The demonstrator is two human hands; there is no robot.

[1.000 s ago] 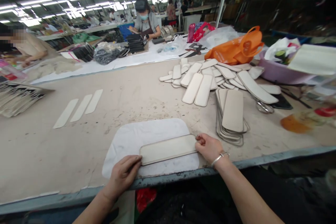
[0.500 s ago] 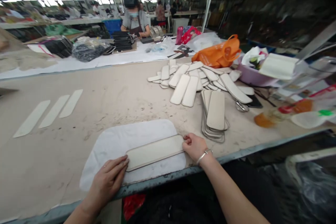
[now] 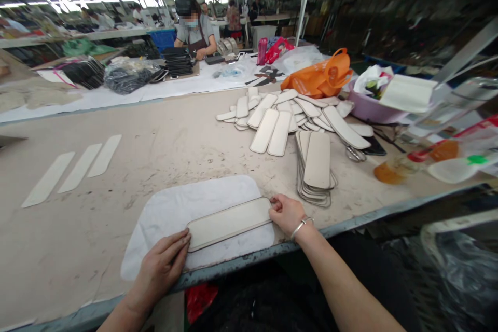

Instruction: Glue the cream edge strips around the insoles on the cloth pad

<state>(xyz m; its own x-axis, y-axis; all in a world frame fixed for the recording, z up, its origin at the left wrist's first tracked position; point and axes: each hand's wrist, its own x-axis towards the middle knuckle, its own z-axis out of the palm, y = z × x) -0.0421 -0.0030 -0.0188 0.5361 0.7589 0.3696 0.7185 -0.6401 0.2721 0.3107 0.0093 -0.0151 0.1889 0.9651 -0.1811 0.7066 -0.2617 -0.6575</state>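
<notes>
A long cream leather-like panel (image 3: 229, 224) with rounded corners and a dark edge rests over a white cloth sheet (image 3: 159, 218) at the table's front. At the panel's left end, my left hand (image 3: 165, 259) grips the edge with its fingers straight and close together; its thumb is mostly hidden. My right hand (image 3: 287, 213), a bracelet at its wrist, pinches the right end between thumb and curled fingers. Beyond my right hand stands a stack of similar panels (image 3: 317, 161). A loose pile of cream panels (image 3: 268, 127) spreads out behind the stack.
Cream strips (image 3: 80, 168) lie on the left of the table (image 3: 171, 140). At the back right are an orange bag (image 3: 319, 80) and a purple basin (image 3: 373, 106). A jar of amber liquid (image 3: 392, 172) stands near the right edge. A co-worker (image 3: 196, 31) sits across the table.
Both hands keep their places at the panel's ends, and the panel stays on the cloth. The view has shifted slightly. The co-worker's head and arms have moved a little.
</notes>
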